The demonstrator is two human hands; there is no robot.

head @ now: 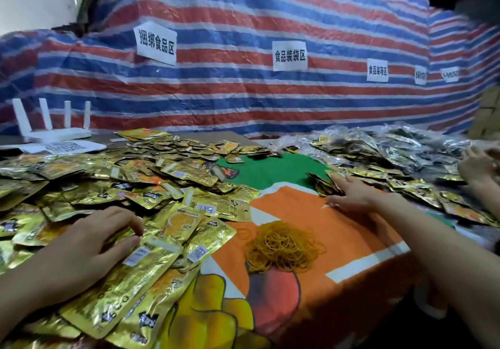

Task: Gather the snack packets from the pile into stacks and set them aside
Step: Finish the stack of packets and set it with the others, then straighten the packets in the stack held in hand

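A big pile of gold foil snack packets [113, 186] covers the left half of the table. My left hand [89, 237] lies on top of the near part of the pile, fingers spread and slightly bent, pressing on the packets. My right hand [351, 194] reaches out to the right, its straight fingers touching a small bundle of packets [326, 183] at the edge of the green cloth. Beyond it, more bundled packets [411, 186] lie in a row along the right side.
A heap of yellow rubber bands [281, 246] sits on the orange printed cloth [351, 240] between my hands. Another person's hands [479, 167] work at the far right beside silver bags [405, 143]. A white router [54, 129] stands back left before the striped tarp.
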